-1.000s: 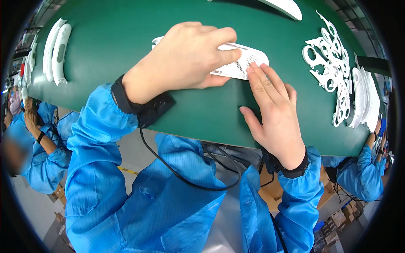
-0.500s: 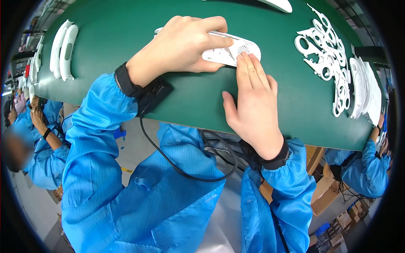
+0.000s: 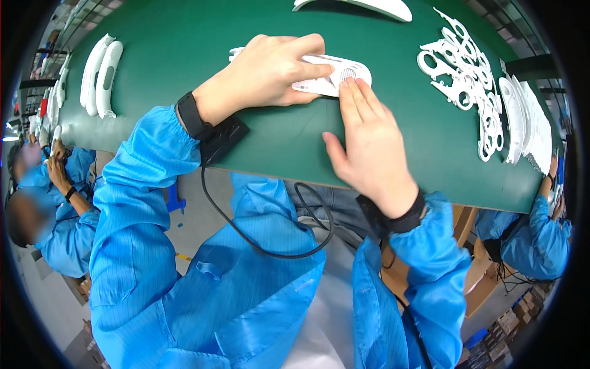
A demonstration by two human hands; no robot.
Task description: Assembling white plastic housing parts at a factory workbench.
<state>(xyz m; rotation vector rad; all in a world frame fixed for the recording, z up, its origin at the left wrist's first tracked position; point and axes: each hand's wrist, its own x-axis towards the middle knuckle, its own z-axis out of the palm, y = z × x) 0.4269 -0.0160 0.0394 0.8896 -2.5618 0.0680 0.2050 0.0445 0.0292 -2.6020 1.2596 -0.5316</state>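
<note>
A long white plastic part with a rounded end and a patch of small round holes (image 3: 358, 66) is lying under the person's two hands, over the middle of the far half of the green tabletop (image 3: 276, 150); from here I can't tell whether its underside is touching the surface. The left hand (image 3: 261, 72) is gripping it, index finger bending over the upper face and thumb closing in along the near edge, while a small white tip is poking out on the far side of that hand. The right hand (image 3: 376, 144) is holding its fingers straight and close together, their tips resting on the holed patch, with the thumb standing well out to the side and gripping nothing.

Black bands are circling both wrists, and a black cable (image 3: 230, 224) is looping down from the left one across the bright blue smock (image 3: 246, 295). Beyond the hands, a curved white plastic shell (image 3: 378, 6) is lying near the far edge. To the right, a tangled heap of white ring-shaped plastic pieces (image 3: 471, 84) is sitting beside upright-looking curved white shells (image 3: 512, 117). On the left, two slim white shells (image 3: 105, 83) are lying side by side.
</note>
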